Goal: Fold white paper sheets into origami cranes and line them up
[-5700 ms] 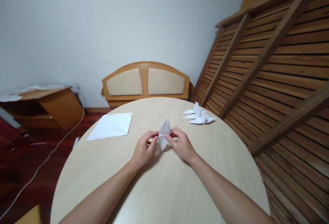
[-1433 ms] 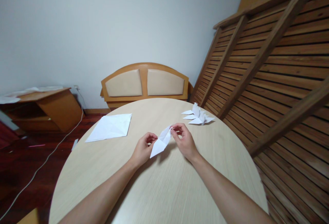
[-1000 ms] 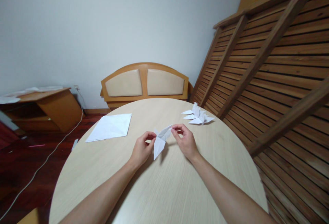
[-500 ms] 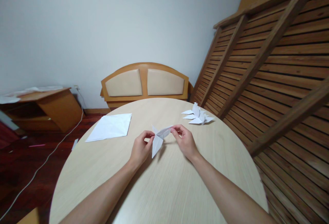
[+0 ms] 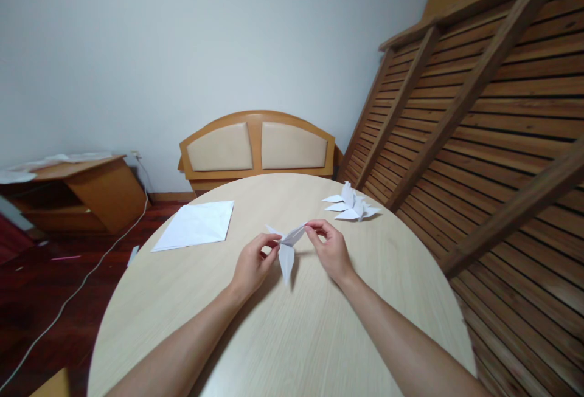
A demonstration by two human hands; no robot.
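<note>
A white origami crane (image 5: pixel 287 254) is held between my two hands over the round table (image 5: pixel 292 348). One wing points toward me and another thin point sticks out to the far left. My left hand (image 5: pixel 255 261) pinches its left end between thumb and fingers. With thumb and forefinger, my right hand (image 5: pixel 329 250) grips the tip on the right. Several folded white paper cranes (image 5: pixel 351 204) stand close together at the table's far right. On the far left lies a stack of white paper sheets (image 5: pixel 196 225).
A wooden headboard (image 5: pixel 257 118) with two pale panels stands behind the table against the wall. Slatted wooden boards (image 5: pixel 456 123) lean at the right. To the left are a low desk (image 5: pixel 104 193) and a white cable (image 5: pixel 86 278) on the dark floor.
The near wing of the crane has swung right and now points more straight toward me. My left hand has shifted slightly right along its end; my right hand is almost still.
</note>
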